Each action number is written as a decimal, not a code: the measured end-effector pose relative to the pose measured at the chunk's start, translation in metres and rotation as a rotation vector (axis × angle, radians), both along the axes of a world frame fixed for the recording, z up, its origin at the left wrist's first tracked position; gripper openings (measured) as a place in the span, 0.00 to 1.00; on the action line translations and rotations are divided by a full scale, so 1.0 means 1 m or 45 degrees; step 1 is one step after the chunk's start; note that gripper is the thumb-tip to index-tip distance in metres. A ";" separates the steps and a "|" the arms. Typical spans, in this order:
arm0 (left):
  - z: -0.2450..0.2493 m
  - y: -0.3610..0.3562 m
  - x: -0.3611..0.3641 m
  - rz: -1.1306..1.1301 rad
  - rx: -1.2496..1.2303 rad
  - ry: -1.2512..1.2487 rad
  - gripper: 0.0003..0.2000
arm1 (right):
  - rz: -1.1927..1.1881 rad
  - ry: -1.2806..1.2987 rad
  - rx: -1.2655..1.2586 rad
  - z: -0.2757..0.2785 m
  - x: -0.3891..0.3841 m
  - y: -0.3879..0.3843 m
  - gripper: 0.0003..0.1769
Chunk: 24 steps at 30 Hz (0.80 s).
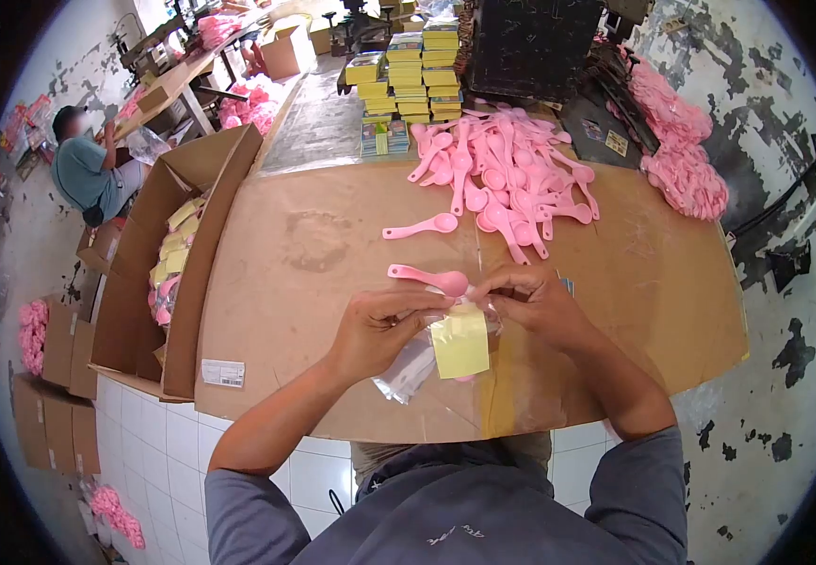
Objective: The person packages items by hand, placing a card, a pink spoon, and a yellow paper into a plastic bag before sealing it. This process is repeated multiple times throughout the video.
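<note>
My left hand (384, 325) and my right hand (535, 299) meet over the cardboard-covered table, their fingertips pinching the top edge of a clear plastic bag (495, 325). A pale yellow card (461, 344) hangs at the bag, just below my fingers, and a bit of pink shows under its lower edge. Just beyond my left fingertips lies a pink measuring spoon (431, 279), its bowl close to the bag's mouth. Flat clear bags (408, 372) lie beneath my left hand, partly hidden by the card.
A heap of pink spoons (511, 174) covers the table's far middle, with one loose spoon (420, 227) nearer me. Behind stand stacks of yellow cards (408, 80). An open carton (186, 254) of packed bags stands left. Another person (92, 169) sits beyond it.
</note>
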State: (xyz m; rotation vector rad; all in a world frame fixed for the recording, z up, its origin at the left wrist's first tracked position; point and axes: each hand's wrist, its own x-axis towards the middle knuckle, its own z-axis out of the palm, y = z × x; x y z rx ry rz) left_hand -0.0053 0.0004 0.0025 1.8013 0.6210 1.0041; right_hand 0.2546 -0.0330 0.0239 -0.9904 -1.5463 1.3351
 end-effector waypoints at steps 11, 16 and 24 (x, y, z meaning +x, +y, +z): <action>0.005 0.004 -0.003 -0.191 -0.545 -0.174 0.13 | 0.017 -0.019 -0.097 -0.003 0.006 0.001 0.10; -0.005 0.006 0.000 -0.183 -0.503 -0.010 0.13 | -0.007 -0.044 -0.059 -0.009 0.005 0.001 0.11; -0.003 0.005 0.000 -0.123 -0.539 0.035 0.15 | 0.045 -0.028 -0.064 -0.012 0.000 -0.002 0.23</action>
